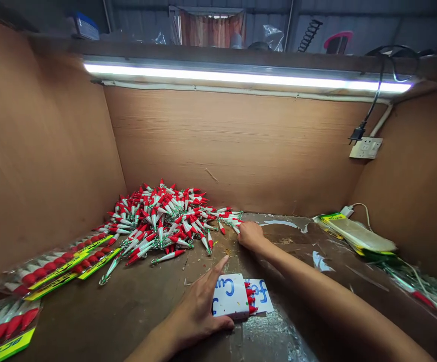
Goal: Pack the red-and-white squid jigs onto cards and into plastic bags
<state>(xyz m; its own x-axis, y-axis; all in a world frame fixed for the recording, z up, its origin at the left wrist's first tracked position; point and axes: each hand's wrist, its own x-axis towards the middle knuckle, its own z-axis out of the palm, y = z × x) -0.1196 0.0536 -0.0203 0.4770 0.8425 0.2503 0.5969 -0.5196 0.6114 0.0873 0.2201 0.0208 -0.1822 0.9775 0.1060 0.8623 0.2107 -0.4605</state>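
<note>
My left hand spans the left end of a small white card box with blue handwriting, thumb along its near edge and index finger past its far edge. Red tips of several squid jigs show at the box's open right end. At the right fringe of a large pile of red-and-white squid jigs with green hooks, my right hand has its fingers closed on a jig; the fingertips are partly hidden.
Packed jigs on yellow cards lie along the left wall. On the right are yellow-and-clear packaging and more jigs. A black plug hangs by the wall socket. A lit tube lamp runs beneath the shelf.
</note>
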